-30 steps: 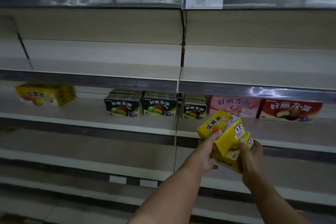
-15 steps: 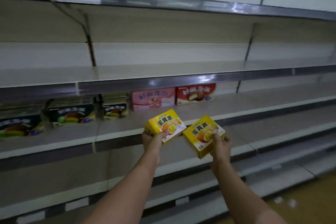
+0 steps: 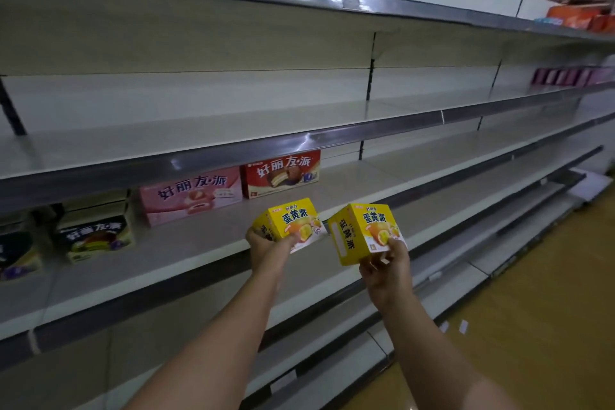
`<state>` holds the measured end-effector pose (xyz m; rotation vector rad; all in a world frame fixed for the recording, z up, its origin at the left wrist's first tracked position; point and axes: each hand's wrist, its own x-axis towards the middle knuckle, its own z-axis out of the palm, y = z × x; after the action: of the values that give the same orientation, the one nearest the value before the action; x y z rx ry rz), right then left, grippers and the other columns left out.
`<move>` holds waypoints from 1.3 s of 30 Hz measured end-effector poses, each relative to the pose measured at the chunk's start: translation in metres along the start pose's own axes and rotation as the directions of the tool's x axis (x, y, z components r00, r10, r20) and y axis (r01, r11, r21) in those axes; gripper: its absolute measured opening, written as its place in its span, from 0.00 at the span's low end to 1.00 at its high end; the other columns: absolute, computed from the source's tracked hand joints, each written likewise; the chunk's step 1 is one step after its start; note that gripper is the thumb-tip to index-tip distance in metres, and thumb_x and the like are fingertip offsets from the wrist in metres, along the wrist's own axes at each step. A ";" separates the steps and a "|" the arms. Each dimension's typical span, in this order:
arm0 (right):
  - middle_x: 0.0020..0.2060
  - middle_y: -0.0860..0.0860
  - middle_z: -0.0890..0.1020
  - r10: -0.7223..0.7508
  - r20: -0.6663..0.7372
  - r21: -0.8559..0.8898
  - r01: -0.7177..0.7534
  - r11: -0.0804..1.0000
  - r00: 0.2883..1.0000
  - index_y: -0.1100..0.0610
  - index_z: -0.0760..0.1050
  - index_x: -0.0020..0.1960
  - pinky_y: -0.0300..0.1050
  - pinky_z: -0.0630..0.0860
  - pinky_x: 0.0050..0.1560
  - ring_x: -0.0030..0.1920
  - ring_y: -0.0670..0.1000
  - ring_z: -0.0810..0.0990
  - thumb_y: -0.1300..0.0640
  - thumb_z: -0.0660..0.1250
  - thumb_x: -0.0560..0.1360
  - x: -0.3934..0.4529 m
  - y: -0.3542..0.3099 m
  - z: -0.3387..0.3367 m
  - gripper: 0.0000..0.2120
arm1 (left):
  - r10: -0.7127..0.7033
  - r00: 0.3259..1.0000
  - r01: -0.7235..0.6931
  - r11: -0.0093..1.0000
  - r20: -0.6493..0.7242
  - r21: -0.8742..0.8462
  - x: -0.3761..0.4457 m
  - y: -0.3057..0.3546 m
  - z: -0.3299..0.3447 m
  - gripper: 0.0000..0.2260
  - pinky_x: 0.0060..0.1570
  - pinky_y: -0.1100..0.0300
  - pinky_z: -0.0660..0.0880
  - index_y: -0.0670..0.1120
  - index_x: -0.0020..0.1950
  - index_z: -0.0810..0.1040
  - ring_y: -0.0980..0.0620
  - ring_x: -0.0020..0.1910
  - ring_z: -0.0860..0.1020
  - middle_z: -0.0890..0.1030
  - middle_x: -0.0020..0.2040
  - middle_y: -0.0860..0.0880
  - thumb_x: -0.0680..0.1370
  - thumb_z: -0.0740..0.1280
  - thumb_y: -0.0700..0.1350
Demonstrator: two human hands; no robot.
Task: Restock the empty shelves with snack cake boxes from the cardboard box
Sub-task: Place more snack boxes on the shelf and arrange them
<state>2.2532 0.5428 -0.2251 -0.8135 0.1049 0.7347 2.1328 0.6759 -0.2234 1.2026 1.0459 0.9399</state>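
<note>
Each of my hands holds one yellow snack cake box in front of the middle shelf [image 3: 382, 190]. My left hand [image 3: 266, 248] grips the left yellow box [image 3: 289, 221] from below, its front tilted up toward me. My right hand [image 3: 387, 268] grips the right yellow box [image 3: 364, 231] at its lower corner, a side panel turned toward me. The two boxes are apart, side by side. On the shelf behind them stand a pink box [image 3: 191, 195] and a red box [image 3: 283, 173]. The cardboard box is out of view.
Dark green-fronted boxes [image 3: 95, 233] stand further left on the same shelf. The shelf stretch to the right of the red box is bare. Purple boxes [image 3: 565, 76] and orange boxes [image 3: 579, 20] sit far right on upper shelves. Wooden floor [image 3: 532, 309] lies at the right.
The two yellow boxes, stacked together in both hands a second ago, are now held apart, one per hand. My view has swung right along the shelves and come closer.
</note>
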 end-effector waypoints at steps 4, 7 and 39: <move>0.45 0.55 0.78 -0.009 0.040 0.041 0.007 0.999 0.999 0.57 0.72 0.54 0.45 0.78 0.43 0.43 0.52 0.78 0.54 0.60 0.80 0.027 -0.002 0.020 0.08 | -0.029 0.998 0.027 0.999 0.062 0.041 0.033 0.003 0.018 0.29 0.51 0.57 0.69 0.43 0.65 0.66 0.47 0.51 0.74 0.77 0.59 0.45 0.70 0.76 0.46; 0.46 0.58 0.78 0.029 0.068 0.087 -0.035 0.996 0.997 0.60 0.73 0.52 0.49 0.77 0.46 0.44 0.55 0.79 0.59 0.60 0.78 0.049 -0.002 0.041 0.06 | 0.020 0.991 -0.026 0.999 0.130 0.040 0.065 0.007 0.028 0.25 0.53 0.56 0.69 0.46 0.62 0.67 0.49 0.53 0.74 0.76 0.59 0.47 0.71 0.75 0.47; 0.49 0.59 0.78 0.447 0.314 -0.580 -0.204 0.789 0.838 0.62 0.74 0.52 0.51 0.72 0.61 0.48 0.56 0.76 0.64 0.63 0.76 0.306 -0.143 0.053 0.06 | -0.001 0.998 0.003 0.999 -0.062 0.039 0.167 -0.003 0.249 0.21 0.52 0.59 0.66 0.44 0.69 0.67 0.49 0.60 0.73 0.74 0.63 0.48 0.79 0.64 0.50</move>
<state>2.5637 0.6851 -0.2075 -1.1480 -0.3926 1.3102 2.4170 0.7708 -0.2331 1.2105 1.1187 0.9647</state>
